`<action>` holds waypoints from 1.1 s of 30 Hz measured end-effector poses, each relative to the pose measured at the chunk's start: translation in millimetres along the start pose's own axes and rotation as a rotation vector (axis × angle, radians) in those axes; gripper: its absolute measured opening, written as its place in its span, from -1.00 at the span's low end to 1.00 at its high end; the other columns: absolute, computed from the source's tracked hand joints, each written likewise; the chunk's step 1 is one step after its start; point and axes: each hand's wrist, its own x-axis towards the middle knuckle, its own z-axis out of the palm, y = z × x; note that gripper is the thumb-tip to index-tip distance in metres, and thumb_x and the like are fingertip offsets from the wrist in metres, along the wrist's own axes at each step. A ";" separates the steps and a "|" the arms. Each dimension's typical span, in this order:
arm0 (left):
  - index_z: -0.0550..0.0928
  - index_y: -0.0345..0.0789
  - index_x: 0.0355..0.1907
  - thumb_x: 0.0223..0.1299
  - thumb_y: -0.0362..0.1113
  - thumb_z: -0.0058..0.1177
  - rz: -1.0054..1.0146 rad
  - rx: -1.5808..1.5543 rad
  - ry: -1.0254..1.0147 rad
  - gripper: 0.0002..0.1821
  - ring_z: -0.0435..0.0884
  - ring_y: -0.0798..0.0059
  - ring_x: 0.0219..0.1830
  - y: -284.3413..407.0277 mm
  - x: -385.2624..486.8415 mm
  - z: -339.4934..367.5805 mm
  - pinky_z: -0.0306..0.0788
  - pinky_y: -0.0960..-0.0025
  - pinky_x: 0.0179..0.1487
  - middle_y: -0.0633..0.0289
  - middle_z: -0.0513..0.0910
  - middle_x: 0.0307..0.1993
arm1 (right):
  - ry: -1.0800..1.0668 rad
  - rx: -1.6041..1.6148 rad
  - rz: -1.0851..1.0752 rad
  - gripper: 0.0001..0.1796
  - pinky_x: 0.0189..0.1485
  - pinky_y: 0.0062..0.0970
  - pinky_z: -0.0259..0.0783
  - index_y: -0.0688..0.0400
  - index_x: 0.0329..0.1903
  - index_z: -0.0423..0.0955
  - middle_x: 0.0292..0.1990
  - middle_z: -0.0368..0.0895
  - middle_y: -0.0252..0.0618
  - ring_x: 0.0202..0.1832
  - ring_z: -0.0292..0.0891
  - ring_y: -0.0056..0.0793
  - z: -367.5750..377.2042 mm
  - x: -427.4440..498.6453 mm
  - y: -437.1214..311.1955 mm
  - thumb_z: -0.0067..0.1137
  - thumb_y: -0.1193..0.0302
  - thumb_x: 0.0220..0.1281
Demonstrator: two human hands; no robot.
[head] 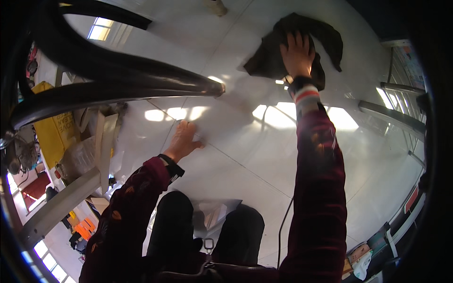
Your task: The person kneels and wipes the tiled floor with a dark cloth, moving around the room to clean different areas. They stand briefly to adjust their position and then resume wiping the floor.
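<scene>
A dark cloth (265, 56) lies crumpled on the glossy tiled floor (233, 180), near the top of the view. My right hand (298, 56) rests on it from above with the fingers spread; whether they grip any of the fabric cannot be told. Lower and to the left, my left hand (184, 138) is over bare floor tiles, palm down, thumb apart and nothing in it. My bent knees show at the bottom.
Dark curved metal legs (141, 88) reach in from the upper left. A yellow bag (53, 131) with writing, a clear plastic bag (78, 159) and a pale beam (63, 205) stand at the left. Metal bars (393, 116) line the right side. A thin cable (281, 226) hangs near my right arm.
</scene>
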 end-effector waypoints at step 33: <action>0.43 -0.36 -0.25 -0.29 0.09 0.38 0.280 0.165 0.193 -0.32 0.46 -0.03 -0.12 -119.4 -121.2 60.2 0.38 0.12 -0.04 -0.03 0.45 -0.20 | 0.060 -0.151 0.127 -0.44 0.38 -0.03 -0.14 -0.12 0.32 0.19 0.37 0.12 -0.41 0.44 -0.10 -0.31 -75.7 -404.0 30.7 -0.18 0.04 0.30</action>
